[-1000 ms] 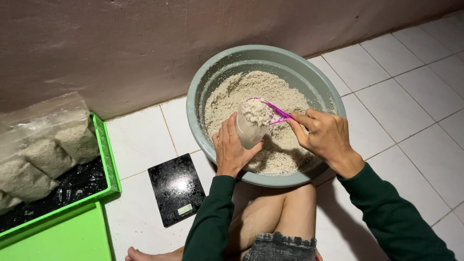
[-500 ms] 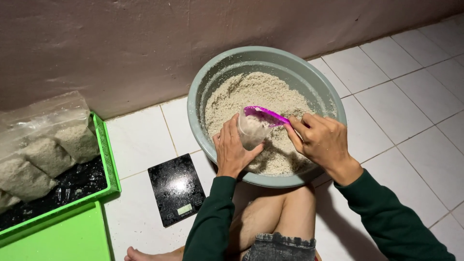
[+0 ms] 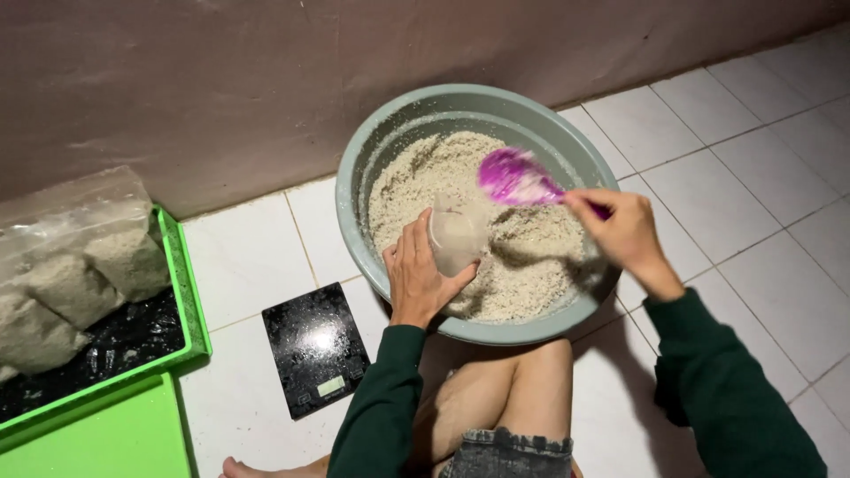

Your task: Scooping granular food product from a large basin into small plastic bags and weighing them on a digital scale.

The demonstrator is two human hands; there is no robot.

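- Nearest the camera: bare knees and frayed denim shorts; dark green knit sleeves ran up to both hands.
- Glossy black digital scale [image 3: 314, 347], flat and rectangular, lay on the white glazed tile floor [image 3: 735, 204], just left of the left forearm and near the basin's near-left rim.
- Left hand [image 3: 416, 279] was closed around a small clear plastic bag [image 3: 456, 235], soft-walled, partly filled with pale crumbly grain, held over the near-left part of the basin.
- Right hand [image 3: 624, 235] gripped the handle of a magenta plastic scoop [image 3: 515, 177]; its rounded bowl was blurred, raised above the grain just right of the bag's mouth.
- Round grey-green plastic basin [image 3: 372, 155] sat on the floor between knees and wall, about half full of coarse, off-white, granular mix [image 3: 434, 168].
- Far left: green plastic tray [image 3: 190, 301] with black lining held filled clear bags [image 3: 71, 257] of the same lumpy mix.
- Farthest: rough, matte brown wall [image 3: 221, 80].
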